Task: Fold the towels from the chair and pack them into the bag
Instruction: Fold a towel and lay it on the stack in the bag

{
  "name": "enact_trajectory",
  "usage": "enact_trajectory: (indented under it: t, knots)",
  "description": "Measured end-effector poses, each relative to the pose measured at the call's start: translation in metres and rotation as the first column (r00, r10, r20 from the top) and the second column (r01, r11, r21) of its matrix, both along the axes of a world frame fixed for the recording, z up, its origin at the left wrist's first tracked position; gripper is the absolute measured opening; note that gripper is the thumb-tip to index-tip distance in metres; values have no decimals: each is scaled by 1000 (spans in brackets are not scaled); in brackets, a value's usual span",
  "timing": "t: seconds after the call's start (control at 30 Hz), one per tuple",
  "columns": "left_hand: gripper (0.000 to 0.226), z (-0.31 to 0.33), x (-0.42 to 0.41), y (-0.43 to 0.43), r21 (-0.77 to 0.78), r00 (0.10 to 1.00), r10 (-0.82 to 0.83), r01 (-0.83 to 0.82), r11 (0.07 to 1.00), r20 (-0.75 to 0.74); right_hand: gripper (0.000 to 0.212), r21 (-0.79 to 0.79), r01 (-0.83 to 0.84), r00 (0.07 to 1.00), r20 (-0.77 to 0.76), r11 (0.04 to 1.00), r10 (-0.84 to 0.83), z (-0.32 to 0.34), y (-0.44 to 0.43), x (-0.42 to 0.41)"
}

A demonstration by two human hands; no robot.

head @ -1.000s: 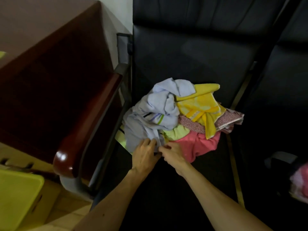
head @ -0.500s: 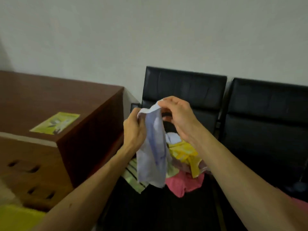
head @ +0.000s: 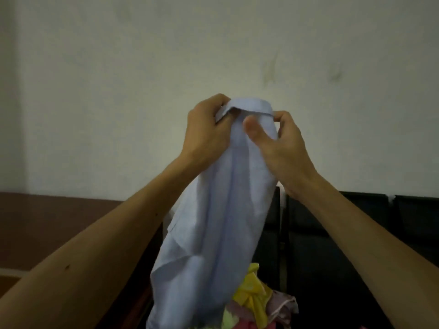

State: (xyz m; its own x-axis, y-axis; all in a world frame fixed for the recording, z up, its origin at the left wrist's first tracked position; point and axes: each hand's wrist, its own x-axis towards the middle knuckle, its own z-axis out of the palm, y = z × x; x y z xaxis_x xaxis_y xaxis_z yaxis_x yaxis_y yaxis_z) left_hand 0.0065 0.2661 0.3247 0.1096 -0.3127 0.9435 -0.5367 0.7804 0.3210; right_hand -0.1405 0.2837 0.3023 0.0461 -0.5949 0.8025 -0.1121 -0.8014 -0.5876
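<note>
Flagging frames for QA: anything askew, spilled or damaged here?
Nothing spilled or damaged. The light blue towel hangs bunched, gripped at its top edge by the left hand and right hand; other towels lie crumpled on the black chair.

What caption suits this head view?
Left hand and right hand hold up a pale blue towel in front of the pile on the chair.

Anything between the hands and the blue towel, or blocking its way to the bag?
Nothing: the left hand and right hand both grip the blue towel by its top edge. The bag is out of view, so its path cannot be judged.
</note>
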Motion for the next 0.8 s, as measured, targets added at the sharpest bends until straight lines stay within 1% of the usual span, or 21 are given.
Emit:
enact_trajectory:
  t: [0.03, 0.07, 0.1, 0.13, 0.17, 0.2, 0.27, 0.4, 0.5, 0.6, 0.63, 0.7, 0.8]
  knots:
    - [17, 5, -5, 8, -8, 999, -22, 23, 1000, 27, 55, -30, 15, 999, -48, 999, -16, 2, 7, -3]
    - [17, 10, -10, 17, -24, 997, -48, 49, 999, 53, 52, -58, 35, 997, -73, 998, -39, 5, 14, -6]
    - [17, 12, -14, 28, -39, 994, -73, 76, 996, 78, 39, -95, 52, 995, -79, 994, -59, 7, 23, -12]
    - [18, 14, -18, 40, -40, 991, -88, 93, 995, 98, 21, -127, 57, 996, -67, 990, -66, 10, 31, -19]
    - [21, 15, -20, 46, -27, 988, -102, 106, 994, 112, 12, -137, 58, 997, -41, 989, -64, 12, 37, -24]
    - [25, 15, -23, 54, -10, 986, -105, 107, 994, 126, 20, -155, 55, 998, -16, 986, -58, 15, 43, -31]
    - [34, 10, -30, 68, 35, 982, -116, 111, 993, 150, 31, -184, 65, 997, -18, 981, -69, 20, 57, -41]
    - [55, 4, -41, 107, 88, 964, -144, 127, 988, 223, 43, -227, 95, 985, -122, 969, -125, 31, 95, -57]
    - [53, 8, -42, 143, 159, 926, -183, 136, 978, 331, 53, -288, 145, 928, -292, 947, -231, 42, 124, -73]
    - [37, 12, -33, 175, 268, 871, -211, 97, 959, 443, 53, -343, 185, 811, -476, 921, -340, 52, 143, -87]
    - [31, 10, -30, 179, 342, 848, -237, 71, 937, 474, 52, -343, 189, 790, -504, 920, -350, 51, 141, -90]
    - [30, 11, -22, 188, 487, 819, -294, 20, 873, 493, 51, -379, 193, 772, -511, 905, -379, 59, 143, -94]
    - [31, 3, -11, 191, 711, 796, -444, 24, 703, 412, 47, -417, 197, 764, -502, 887, -406, 65, 143, -99]
